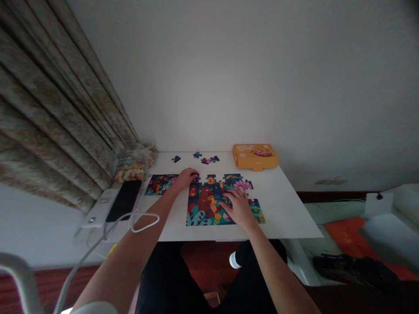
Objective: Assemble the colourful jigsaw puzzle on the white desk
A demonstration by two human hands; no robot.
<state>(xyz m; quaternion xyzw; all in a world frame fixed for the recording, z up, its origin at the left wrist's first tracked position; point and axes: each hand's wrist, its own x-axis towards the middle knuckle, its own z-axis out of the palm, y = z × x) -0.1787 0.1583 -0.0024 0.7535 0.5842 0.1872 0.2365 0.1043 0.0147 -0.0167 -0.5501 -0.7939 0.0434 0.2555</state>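
Observation:
A colourful jigsaw puzzle, partly put together, lies in the middle of a small white table. My right hand rests flat on the puzzle's right half with its fingers spread. My left hand is at the puzzle's upper left corner, its fingers curled down onto a piece there; what they hold is too small to make out. A separate joined patch of puzzle lies just left of that hand. Several loose pieces sit farther back on the table.
An orange puzzle box stands at the table's back right. A black phone on a white device lies at the left edge, with a white cable looping beside my left arm. A clear bag sits by the curtain.

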